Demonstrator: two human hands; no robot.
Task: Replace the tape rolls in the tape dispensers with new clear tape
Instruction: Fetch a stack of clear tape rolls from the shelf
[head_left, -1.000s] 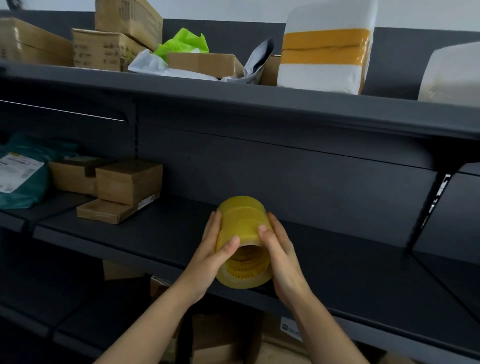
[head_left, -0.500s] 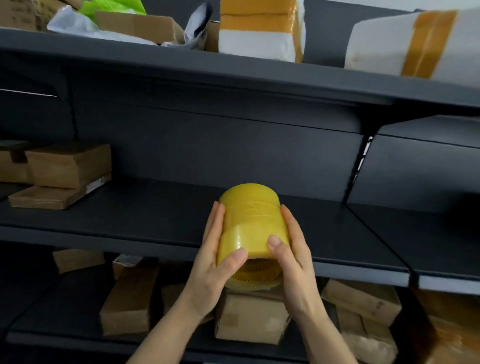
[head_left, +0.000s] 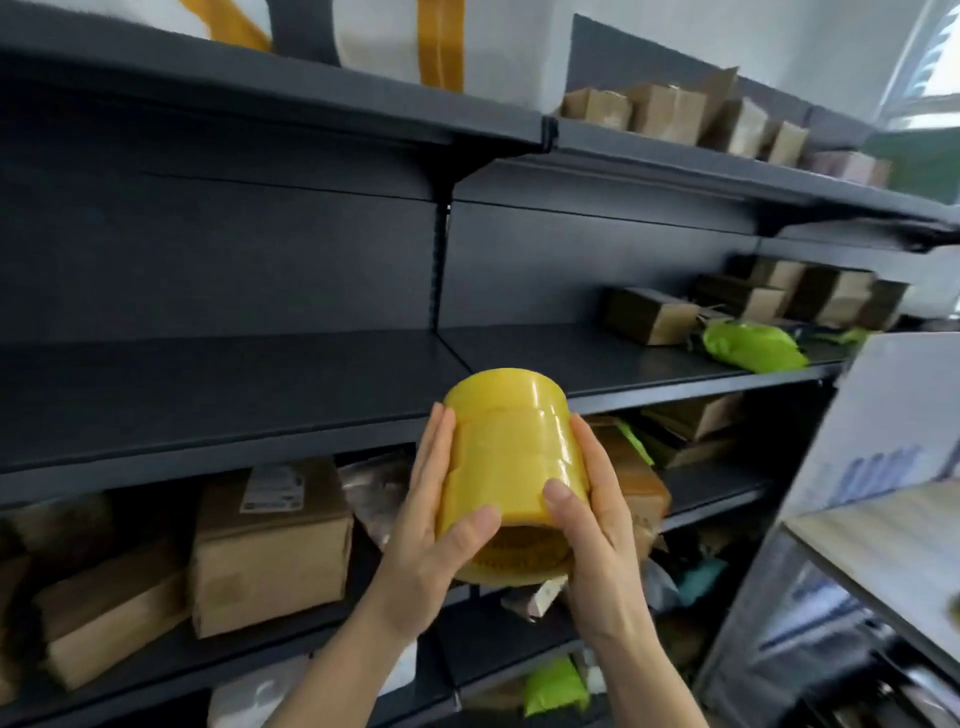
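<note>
Both sets of fingers (head_left: 440, 447) grip the tape stack (head_left: 511, 452), left hand (head_left: 431, 525) at nine o'clock, right hand (head_left: 597, 519) at three; I fear slick film slipping.

Dark grey metal shelving unit (head_left: 332, 249), several tiers, two bays split by a slotted upright (head_left: 441, 270). Top shelf (head_left: 260, 98): white sacks (head_left: 498, 47) banded with yellow tape at left, row of brown cardboard boxes (head_left: 670, 111) further right. Middle shelf (head_left: 208, 395): right bay has brown boxes (head_left: 649, 314) toward the back, a green poly mailer (head_left: 748, 347) just beside them near the front edge. Lower shelf (head_left: 717, 488): big labelled cardboard box (head_left: 270, 545), flatter boxes (head_left: 104, 629) to its left, crowded parcels (head_left: 691, 415) at right, blurred. Bottom tier: green bag (head_left: 553, 686), rest too dark to tell.
</note>
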